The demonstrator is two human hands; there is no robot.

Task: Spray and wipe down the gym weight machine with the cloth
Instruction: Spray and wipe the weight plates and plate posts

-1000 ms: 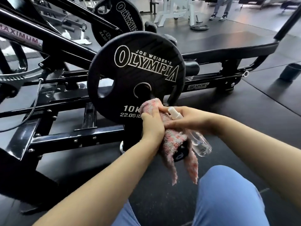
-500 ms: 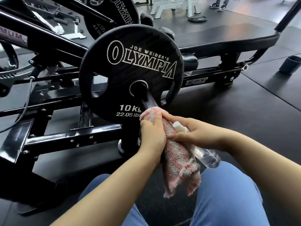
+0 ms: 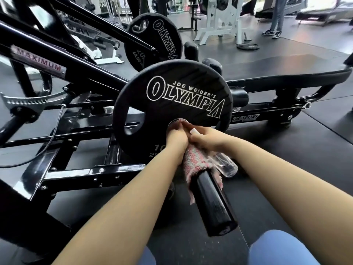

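A pink and grey cloth (image 3: 194,159) is wrapped round the black weight peg (image 3: 214,203) that sticks out of the Olympia plate (image 3: 172,98) on the black weight machine (image 3: 80,169). My left hand (image 3: 176,137) grips the cloth round the peg, right against the plate's hub. My right hand (image 3: 207,139) holds a clear spray bottle (image 3: 228,166) with a white nozzle and also presses on the cloth from the right. The peg's free end points toward me, bare.
A second Olympia plate (image 3: 154,43) hangs behind on the sloped frame arm (image 3: 38,60). The padded bench (image 3: 286,77) runs to the right. A white rack (image 3: 219,22), a loose plate on the floor (image 3: 248,46) and a person's legs (image 3: 275,18) are far back. My knees (image 3: 282,249) are below.
Both hands have slid the cloth along the peg away from me, up to the plate's hub. More of the peg's near end now shows bare.
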